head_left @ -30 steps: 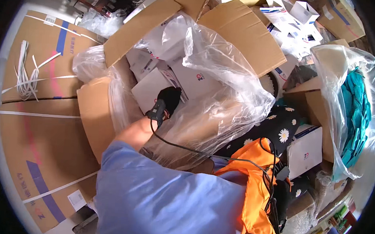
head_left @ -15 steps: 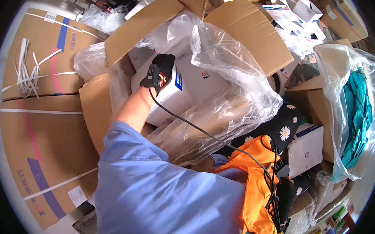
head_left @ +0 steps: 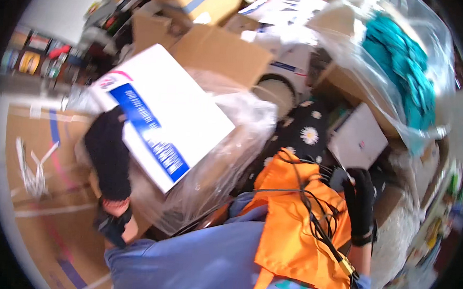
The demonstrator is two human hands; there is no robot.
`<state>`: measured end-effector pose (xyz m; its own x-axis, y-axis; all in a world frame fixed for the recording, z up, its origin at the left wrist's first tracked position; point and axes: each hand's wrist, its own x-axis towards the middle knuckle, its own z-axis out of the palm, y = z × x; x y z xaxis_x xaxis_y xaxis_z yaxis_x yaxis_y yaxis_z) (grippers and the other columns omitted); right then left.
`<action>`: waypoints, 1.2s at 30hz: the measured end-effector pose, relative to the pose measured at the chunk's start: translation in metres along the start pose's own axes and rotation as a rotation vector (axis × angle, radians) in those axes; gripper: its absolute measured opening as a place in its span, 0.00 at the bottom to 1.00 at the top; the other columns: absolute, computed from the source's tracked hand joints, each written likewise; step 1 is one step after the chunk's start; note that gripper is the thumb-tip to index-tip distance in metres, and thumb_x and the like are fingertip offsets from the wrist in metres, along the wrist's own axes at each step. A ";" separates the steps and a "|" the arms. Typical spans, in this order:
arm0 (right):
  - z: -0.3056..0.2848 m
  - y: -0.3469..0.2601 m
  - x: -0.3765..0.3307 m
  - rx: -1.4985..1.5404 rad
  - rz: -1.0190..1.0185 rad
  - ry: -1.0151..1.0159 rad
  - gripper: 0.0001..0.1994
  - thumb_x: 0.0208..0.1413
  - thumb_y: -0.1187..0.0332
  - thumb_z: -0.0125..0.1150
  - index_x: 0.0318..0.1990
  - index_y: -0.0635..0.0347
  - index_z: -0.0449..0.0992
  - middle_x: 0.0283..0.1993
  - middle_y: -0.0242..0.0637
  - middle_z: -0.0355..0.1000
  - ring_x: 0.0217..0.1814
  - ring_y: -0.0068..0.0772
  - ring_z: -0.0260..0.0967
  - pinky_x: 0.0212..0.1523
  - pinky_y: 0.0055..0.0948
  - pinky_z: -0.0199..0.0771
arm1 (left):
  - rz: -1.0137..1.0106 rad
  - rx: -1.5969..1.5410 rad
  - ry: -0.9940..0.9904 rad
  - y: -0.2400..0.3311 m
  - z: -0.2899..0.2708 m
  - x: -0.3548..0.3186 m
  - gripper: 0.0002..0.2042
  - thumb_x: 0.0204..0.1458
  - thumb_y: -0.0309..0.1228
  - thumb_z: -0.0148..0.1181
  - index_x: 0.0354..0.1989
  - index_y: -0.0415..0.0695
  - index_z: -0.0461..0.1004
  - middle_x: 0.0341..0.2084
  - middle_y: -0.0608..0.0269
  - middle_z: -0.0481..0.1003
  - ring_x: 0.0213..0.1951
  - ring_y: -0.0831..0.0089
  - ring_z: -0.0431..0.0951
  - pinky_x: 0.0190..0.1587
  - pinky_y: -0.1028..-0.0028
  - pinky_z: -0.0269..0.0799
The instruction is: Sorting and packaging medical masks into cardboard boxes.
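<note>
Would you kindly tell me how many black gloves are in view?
2: one on the left hand, at the lower-left edge of the white box; the other on the right hand, beside the orange cloth. Others may be hidden.

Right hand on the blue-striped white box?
No, only the left hand grips the white box; the right hand is beside the orange cloth.

A white rectangular box [head_left: 183,110] with a blue band and pink mark is held tilted over an open carton [head_left: 220,52], the left hand [head_left: 108,151] at its blue-banded edge; it appears closed, though blur leaves that uncertain.
</note>
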<state>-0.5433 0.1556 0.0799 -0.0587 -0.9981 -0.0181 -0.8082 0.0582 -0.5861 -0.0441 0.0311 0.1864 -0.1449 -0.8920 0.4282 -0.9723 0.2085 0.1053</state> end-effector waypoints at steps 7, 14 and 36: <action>-0.022 -0.037 0.024 1.081 0.076 0.041 0.25 0.61 0.67 0.56 0.64 0.62 0.63 0.61 0.42 0.68 0.64 0.34 0.65 0.62 0.32 0.64 | 0.187 -0.287 0.079 0.186 -0.079 0.074 0.03 0.50 0.19 0.59 0.32 0.36 0.78 0.27 0.53 0.77 0.27 0.63 0.79 0.32 0.67 0.74; -0.035 0.011 0.030 1.246 0.182 0.493 0.27 0.62 0.61 0.56 0.66 0.60 0.60 0.60 0.37 0.67 0.58 0.28 0.64 0.60 0.28 0.62 | 0.739 -0.899 -0.185 0.380 0.050 0.103 0.10 0.50 0.34 0.62 0.22 0.41 0.77 0.17 0.54 0.74 0.20 0.59 0.77 0.25 0.64 0.71; -0.023 0.156 -0.041 -0.020 0.459 0.571 0.20 0.59 0.59 0.57 0.55 0.62 0.72 0.49 0.52 0.74 0.54 0.48 0.71 0.52 0.36 0.70 | 1.566 -0.654 -0.411 0.522 0.195 0.024 0.08 0.43 0.33 0.61 0.26 0.41 0.77 0.22 0.53 0.75 0.24 0.58 0.80 0.26 0.64 0.76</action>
<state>-0.6801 0.2065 0.0083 -0.6863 -0.7072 0.1699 -0.6386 0.4741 -0.6061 -0.5911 0.0401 0.0772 -0.9282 0.2798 0.2454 0.3323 0.9199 0.2080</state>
